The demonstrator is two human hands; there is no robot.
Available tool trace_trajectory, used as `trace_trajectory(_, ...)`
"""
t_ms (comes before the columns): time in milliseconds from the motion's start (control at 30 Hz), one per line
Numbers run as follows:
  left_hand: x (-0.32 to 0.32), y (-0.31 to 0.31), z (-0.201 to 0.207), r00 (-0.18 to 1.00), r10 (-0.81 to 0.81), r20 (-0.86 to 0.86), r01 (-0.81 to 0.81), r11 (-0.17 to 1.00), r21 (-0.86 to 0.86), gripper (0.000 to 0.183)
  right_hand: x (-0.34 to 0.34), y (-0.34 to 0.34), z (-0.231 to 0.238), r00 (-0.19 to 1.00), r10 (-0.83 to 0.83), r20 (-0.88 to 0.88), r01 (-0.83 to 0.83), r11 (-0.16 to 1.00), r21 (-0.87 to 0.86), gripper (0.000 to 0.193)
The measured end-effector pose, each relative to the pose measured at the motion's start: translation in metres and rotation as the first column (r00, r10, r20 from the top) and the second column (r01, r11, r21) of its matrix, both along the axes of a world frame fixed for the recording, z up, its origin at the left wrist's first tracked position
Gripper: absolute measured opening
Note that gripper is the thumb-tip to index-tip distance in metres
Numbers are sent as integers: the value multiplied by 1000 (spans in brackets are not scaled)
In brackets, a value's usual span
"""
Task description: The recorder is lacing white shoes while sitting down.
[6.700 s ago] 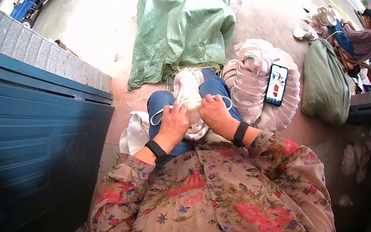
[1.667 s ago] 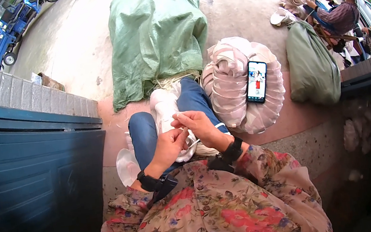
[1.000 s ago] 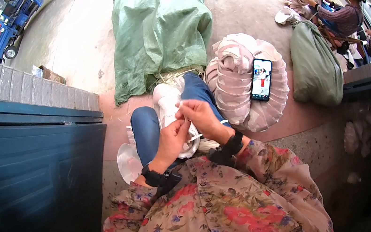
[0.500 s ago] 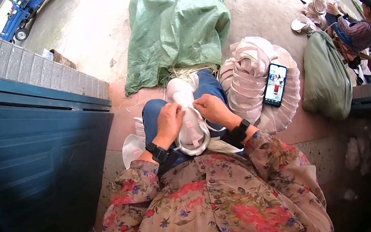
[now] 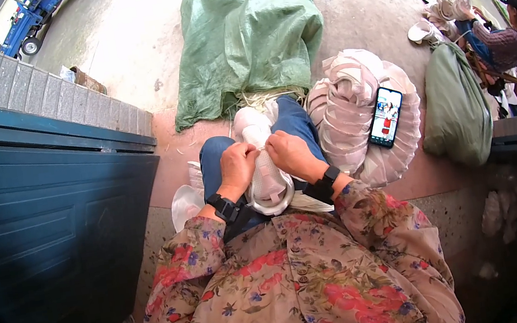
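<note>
A pale pink and white shoe upper (image 5: 268, 183) lies across my lap between my knees, its toe end pointing away from me. My left hand (image 5: 237, 166) is closed in a pinch at the left side of its lacing area. Opposite it, my right hand (image 5: 295, 155) pinches at the right side, the fingertips a short gap apart from the left ones. A thin white shoelace (image 5: 263, 149) runs between the two; the fingers partly hide it. Behind my left forearm sits another pale shoe piece (image 5: 186, 206).
Stacked pale pink shoe uppers (image 5: 348, 116) lie to the right, with a lit phone (image 5: 386, 117) on them. A green woven sack (image 5: 247, 31) stands ahead. Blue door panels (image 5: 58, 242) flank my left. Further right are a full olive sack (image 5: 457, 107) and a seated person (image 5: 505, 37) handling shoes.
My hands have drawn slightly closer together over the upper, the right one shifting a little left. The loose lace loop by the right wrist no longer shows. The distant person's arms moved slightly.
</note>
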State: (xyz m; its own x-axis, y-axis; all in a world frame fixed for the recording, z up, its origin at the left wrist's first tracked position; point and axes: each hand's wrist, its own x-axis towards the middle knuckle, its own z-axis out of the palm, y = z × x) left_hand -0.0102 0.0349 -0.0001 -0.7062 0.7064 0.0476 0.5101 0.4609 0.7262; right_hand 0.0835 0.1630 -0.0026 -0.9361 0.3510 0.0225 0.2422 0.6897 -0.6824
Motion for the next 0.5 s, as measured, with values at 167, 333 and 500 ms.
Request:
trace_trajectory(167, 0, -1, -1, 1000, 12, 25, -12, 1000, 19, 11, -4, 1, 3, 999, 46, 10, -46, 998, 35, 14)
trace_trajectory(333, 1, -2, -3, 999, 31, 28, -31, 999, 23, 12, -7, 2, 5, 993, 109, 41, -112, 989, 93, 15)
trace_trajectory(500, 3, -1, -4, 996, 67, 56, -68, 997, 23, 14, -9, 3, -1, 989, 145, 36, -148, 983, 109, 15)
